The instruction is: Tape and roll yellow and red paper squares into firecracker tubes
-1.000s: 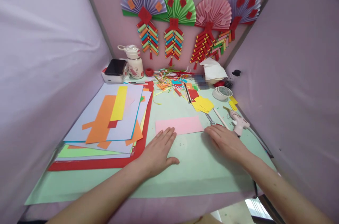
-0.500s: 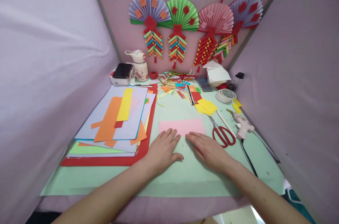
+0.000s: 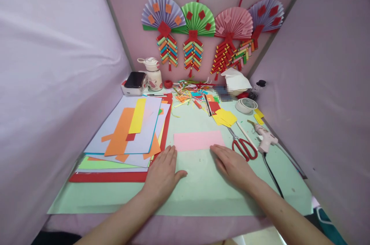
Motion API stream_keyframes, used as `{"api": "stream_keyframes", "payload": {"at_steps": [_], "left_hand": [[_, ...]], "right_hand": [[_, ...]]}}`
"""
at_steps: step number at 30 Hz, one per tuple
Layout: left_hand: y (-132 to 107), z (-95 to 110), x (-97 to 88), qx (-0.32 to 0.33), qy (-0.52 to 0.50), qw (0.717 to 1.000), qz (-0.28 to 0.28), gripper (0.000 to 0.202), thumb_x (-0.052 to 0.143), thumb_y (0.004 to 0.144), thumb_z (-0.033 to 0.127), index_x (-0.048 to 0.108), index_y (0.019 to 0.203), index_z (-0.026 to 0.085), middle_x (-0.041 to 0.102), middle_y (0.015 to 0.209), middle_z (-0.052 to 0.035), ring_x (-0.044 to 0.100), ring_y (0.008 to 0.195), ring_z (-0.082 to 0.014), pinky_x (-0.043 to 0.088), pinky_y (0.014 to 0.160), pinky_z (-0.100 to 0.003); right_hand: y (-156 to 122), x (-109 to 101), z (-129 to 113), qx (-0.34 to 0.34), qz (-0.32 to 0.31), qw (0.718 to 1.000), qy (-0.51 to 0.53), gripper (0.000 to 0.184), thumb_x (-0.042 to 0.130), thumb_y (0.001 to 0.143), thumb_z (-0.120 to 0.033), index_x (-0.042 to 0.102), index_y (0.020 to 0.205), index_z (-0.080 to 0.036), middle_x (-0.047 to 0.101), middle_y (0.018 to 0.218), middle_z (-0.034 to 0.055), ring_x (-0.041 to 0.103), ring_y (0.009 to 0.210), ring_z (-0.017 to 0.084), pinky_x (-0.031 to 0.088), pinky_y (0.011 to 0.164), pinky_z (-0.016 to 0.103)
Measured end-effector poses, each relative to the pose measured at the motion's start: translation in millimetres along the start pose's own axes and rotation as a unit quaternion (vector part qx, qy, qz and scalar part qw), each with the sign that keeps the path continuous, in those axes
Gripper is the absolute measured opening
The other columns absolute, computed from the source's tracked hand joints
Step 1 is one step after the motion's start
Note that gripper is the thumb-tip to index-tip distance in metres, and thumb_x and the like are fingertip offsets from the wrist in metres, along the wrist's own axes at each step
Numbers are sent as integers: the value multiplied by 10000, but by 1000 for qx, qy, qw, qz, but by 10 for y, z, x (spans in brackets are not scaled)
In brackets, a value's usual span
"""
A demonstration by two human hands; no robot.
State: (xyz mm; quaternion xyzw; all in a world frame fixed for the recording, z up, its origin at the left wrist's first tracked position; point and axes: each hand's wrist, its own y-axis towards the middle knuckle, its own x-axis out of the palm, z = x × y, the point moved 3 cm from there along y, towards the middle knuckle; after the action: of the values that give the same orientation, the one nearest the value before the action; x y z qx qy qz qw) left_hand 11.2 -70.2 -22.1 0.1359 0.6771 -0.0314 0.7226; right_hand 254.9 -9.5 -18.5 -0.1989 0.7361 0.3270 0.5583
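Fingers straight and nearly side by side, pinching nothing, a person's left hand (image 3: 162, 168) lay palm down at about eight o'clock from a strip of pink paper (image 3: 198, 141), its fingertips just beside the near left corner. The right hand (image 3: 233, 166), at about four o'clock, lay likewise, fingers together and flat, their tips on the strip's near edge toward its right end; its thumb could not be made out. The strip lay flat on the pale green surface (image 3: 196, 195), between and just beyond both hands. It looked light and thin, likely stiff enough to keep a crease but quick to slide, curl or tear; the likeliest hold was a gentle pinch at the two short ends, or flat fingers along the near edge. Red-handled scissors (image 3: 238, 140) sat near it at three o'clock, a glue gun (image 3: 265, 139) farther out, stacked coloured sheets (image 3: 120, 131) at nine, and paper scraps (image 3: 190, 93) at twelve, below pleated fans (image 3: 198, 20).
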Motion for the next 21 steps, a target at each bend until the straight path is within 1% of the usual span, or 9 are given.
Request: {"api": "stream_keyframes", "payload": {"at_steps": [4,6,9,12,14,16,17,19,21], "left_hand": [[10,39,-26,-29,5,999,-38,589,526,847,466,499,1300,90,442,1399,-159,410,1291,-312,372,1042,-456],[27,59,-70,-37,7,998,-52,583,541,843,448,502,1297,83,448,1394,-164,407,1292,-313,362,1048,-462],[102,100,-160,-51,11,996,-66,584,569,822,454,534,1256,65,494,1348,-193,427,1271,-331,370,1033,-466],[273,196,-230,-55,12,997,-56,596,558,818,495,559,1218,53,475,1357,-213,392,1290,-347,348,1043,-468],[433,301,-227,-34,-3,999,-27,656,534,828,518,490,1295,60,371,1440,-198,291,1353,-332,281,1092,-461],[590,410,-150,-1,-34,999,-24,761,507,828,560,370,1387,63,275,1490,-187,210,1391,-301,215,1129,-442],[655,449,-86,3,-52,998,-36,796,486,829,582,327,1412,64,243,1502,-182,185,1399,-293,200,1135,-438],[738,486,60,-4,-80,994,-72,861,463,812,633,287,1429,58,207,1512,-184,153,1406,-296,181,1140,-449],[763,491,176,-4,-93,992,-82,898,426,802,674,262,1442,65,162,1523,-175,106,1413,-298,140,1146,-473]], "right_hand": [[-135,47,106,50,79,994,-62,359,428,887,-189,526,1227,-131,638,1172,132,590,1104,225,494,933,398],[-179,72,132,65,93,990,-80,353,428,889,-191,524,1220,-117,645,1156,138,596,1091,226,494,933,389],[-194,88,129,73,93,989,-92,351,427,890,-191,522,1219,-113,648,1146,138,590,1098,232,488,936,385],[-177,85,103,70,95,989,-94,348,426,891,-191,522,1217,-119,653,1134,132,586,1103,233,481,941,384],[-170,89,85,71,95,988,-96,346,427,892,-195,523,1215,-115,656,1128,133,582,1104,236,475,942,385],[-174,99,70,77,93,988,-97,346,432,893,-203,525,1213,-110,654,1128,136,578,1106,244,469,941,390],[-179,101,63,81,91,988,-97,346,434,893,-206,526,1211,-108,652,1132,138,575,1108,248,466,940,392],[-183,82,61,90,87,988,-90,335,438,893,-214,539,1196,-114,648,1136,139,573,1105,253,457,937,395],[-145,15,87,101,78,989,-73,309,435,898,-231,562,1162,-134,656,1112,130,588,1068,251,459,912,391]]}}
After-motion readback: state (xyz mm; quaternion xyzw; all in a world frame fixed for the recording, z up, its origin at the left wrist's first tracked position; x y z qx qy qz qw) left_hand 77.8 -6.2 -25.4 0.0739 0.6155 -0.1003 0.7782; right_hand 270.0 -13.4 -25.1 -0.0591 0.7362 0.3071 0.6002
